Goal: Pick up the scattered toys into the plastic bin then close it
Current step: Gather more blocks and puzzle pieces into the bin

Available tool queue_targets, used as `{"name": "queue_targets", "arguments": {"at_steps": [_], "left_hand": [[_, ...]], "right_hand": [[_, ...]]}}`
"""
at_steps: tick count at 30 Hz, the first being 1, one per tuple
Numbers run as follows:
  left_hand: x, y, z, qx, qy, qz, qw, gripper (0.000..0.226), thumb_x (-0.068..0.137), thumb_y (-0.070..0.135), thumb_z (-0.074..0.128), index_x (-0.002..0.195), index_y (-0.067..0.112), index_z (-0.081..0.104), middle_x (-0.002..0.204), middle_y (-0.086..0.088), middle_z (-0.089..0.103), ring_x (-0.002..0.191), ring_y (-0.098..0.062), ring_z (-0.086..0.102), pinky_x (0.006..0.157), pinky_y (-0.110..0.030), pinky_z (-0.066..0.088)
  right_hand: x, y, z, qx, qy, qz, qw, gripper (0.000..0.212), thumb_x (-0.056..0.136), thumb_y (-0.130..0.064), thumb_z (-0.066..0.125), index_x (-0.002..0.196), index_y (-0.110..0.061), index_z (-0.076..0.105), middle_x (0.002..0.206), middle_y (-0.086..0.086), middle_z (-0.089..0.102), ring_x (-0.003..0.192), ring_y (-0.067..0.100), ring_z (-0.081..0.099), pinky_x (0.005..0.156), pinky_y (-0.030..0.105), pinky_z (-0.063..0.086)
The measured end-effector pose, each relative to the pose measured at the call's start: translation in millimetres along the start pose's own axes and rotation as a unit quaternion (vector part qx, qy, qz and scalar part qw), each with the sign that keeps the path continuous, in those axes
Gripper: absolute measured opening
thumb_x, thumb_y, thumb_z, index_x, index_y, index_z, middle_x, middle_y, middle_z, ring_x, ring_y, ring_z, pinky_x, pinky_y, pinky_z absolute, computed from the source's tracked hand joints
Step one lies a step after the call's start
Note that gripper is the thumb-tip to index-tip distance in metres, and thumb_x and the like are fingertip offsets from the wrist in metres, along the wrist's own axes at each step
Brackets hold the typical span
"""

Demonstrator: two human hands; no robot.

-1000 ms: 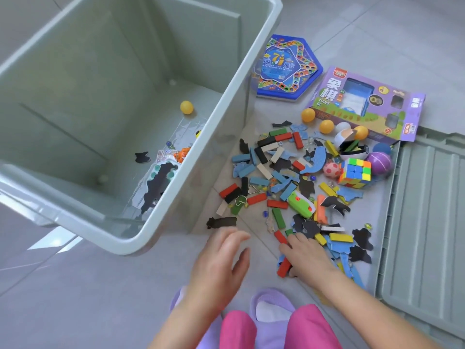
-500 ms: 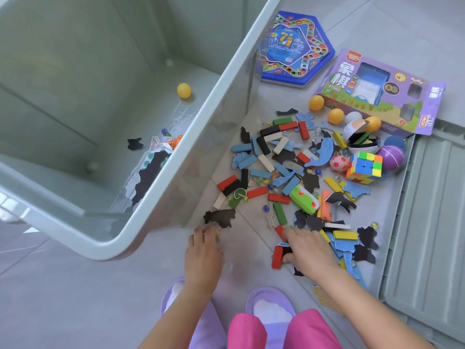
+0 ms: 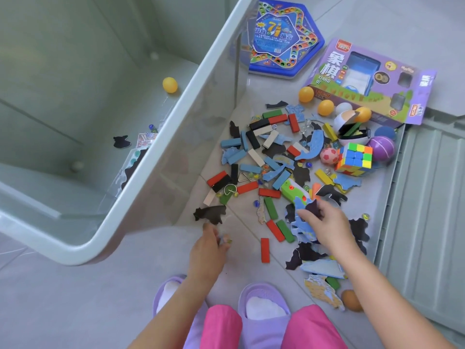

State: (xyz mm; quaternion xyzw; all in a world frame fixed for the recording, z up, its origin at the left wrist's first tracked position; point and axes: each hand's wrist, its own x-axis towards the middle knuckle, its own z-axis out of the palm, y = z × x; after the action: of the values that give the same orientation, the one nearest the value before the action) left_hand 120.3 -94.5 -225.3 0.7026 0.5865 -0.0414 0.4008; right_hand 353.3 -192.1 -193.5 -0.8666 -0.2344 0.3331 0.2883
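Black puzzle piece (image 3: 314,209) pinched by right hand (image 3: 327,225); left hand (image 3: 207,250) clutches small bits (image 3: 225,240)

Looking straight down onto a floor (image 3: 83,306) of large, smooth, pale grey tiles. Thin, darker grout lines (image 3: 247,234) cross it on a slant (the tiles sit diagonally to the camera). The light is soft, even and cool, like daylight, and casts only faint, blurred shadows. The tiles have a slight sheen, with a paler streak of reflected light (image 3: 13,251) at the left edge. The upper right corner (image 3: 415,23) looks brightest.
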Motion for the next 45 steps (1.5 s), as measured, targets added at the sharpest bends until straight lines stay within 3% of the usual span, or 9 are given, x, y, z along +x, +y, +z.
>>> {"name": "queue_targets", "arguments": {"at_steps": [4,9,13,18,25,33,40,43,45], "left_hand": [[-12.5,38.7,23.6,-0.022,-0.114,0.120,0.986,0.018,0.088,0.025,0.061,0.103,0.016,0.057,0.085,-0.002,0.062,0.081,-0.019,0.057,0.066,-0.023,0.035],[-13.4,51.7,48.1,0.229,-0.114,0.322,0.912,0.027,0.054,0.037,0.085,0.067,0.021,0.069,0.092,-0.002,0.062,0.085,-0.024,0.060,0.060,-0.029,0.048],[-9.6,43.5,50.4,0.265,-0.098,0.313,0.907,0.043,0.040,0.023,0.089,0.073,0.017,0.062,0.080,-0.002,0.060,0.065,-0.024,0.060,0.044,-0.024,0.043],[-5.2,40.7,51.9,0.235,-0.122,0.205,0.942,0.043,0.078,0.013,0.068,0.114,0.006,0.047,0.118,-0.013,0.042,0.104,-0.032,0.047,0.081,-0.039,0.045],[-7.3,27.3,47.8,0.131,-0.162,0.138,0.968,0.021,0.084,0.024,0.064,0.094,0.010,0.052,0.099,-0.007,0.048,0.087,-0.027,0.053,0.074,-0.035,0.043],[-15.2,28.3,32.2,-0.019,-0.132,0.058,0.989,0.023,0.080,0.033,0.068,0.084,0.020,0.048,0.080,0.006,0.053,0.076,-0.016,0.049,0.056,-0.024,0.033],[-28.4,57.0,7.4,-0.211,-0.103,0.013,0.972,0.026,0.075,0.030,0.075,0.071,0.026,0.049,0.066,0.010,0.057,0.064,-0.009,0.054,0.059,-0.022,0.045],[-43.0,82.1,-24.3,-0.312,-0.079,0.003,0.947,0.030,0.061,0.048,0.068,0.073,0.025,0.053,0.065,0.007,0.065,0.068,-0.017,0.065,0.066,-0.038,0.054],[-58.4,102.0,-55.6,-0.380,-0.053,0.027,0.923,0.032,0.061,0.047,0.068,0.077,0.022,0.055,0.066,0.002,0.067,0.061,-0.010,0.062,0.059,-0.031,0.053]], "right_hand": [[-27.7,24.0,-23.2,-0.061,-0.041,0.025,0.997,0.018,0.078,-0.028,0.072,0.072,-0.013,0.063,0.071,0.003,0.059,0.070,0.023,0.054,0.064,0.035,0.039],[-65.4,72.9,-11.6,-0.339,-0.160,-0.040,0.926,0.035,0.073,-0.043,0.073,0.097,-0.018,0.067,0.126,0.001,0.048,0.115,0.026,0.045,0.092,0.038,0.038],[-66.5,80.7,-1.3,-0.348,-0.104,-0.064,0.930,0.036,0.061,-0.037,0.083,0.090,-0.025,0.066,0.108,-0.001,0.057,0.099,0.027,0.054,0.078,0.040,0.042],[-55.1,72.0,-0.1,-0.364,-0.071,-0.075,0.926,0.075,0.064,-0.048,0.077,0.126,-0.022,0.044,0.115,-0.006,0.056,0.114,0.020,0.048,0.092,0.032,0.032],[-46.7,72.8,3.2,-0.368,-0.088,0.003,0.926,0.069,0.072,-0.056,0.068,0.124,-0.017,0.047,0.120,-0.002,0.057,0.117,0.019,0.049,0.092,0.033,0.032],[-39.4,61.9,-1.1,-0.266,-0.114,0.046,0.956,0.060,0.080,-0.045,0.067,0.126,-0.009,0.051,0.127,0.006,0.054,0.116,0.024,0.051,0.089,0.034,0.041],[-38.7,0.1,-19.9,0.077,-0.098,0.061,0.990,0.021,0.075,-0.021,0.075,0.070,-0.010,0.058,0.061,-0.006,0.061,0.063,0.015,0.056,0.049,0.011,0.040],[-43.1,-45.2,-27.2,0.212,-0.119,0.065,0.968,0.058,0.045,-0.056,0.084,0.079,-0.012,0.066,0.070,0.003,0.072,0.065,0.010,0.066,0.057,0.016,0.051],[-47.5,-79.0,-34.1,0.260,-0.123,0.035,0.957,0.079,0.025,-0.068,0.082,0.080,-0.013,0.068,0.075,0.003,0.074,0.067,0.011,0.068,0.057,0.020,0.054]]}}
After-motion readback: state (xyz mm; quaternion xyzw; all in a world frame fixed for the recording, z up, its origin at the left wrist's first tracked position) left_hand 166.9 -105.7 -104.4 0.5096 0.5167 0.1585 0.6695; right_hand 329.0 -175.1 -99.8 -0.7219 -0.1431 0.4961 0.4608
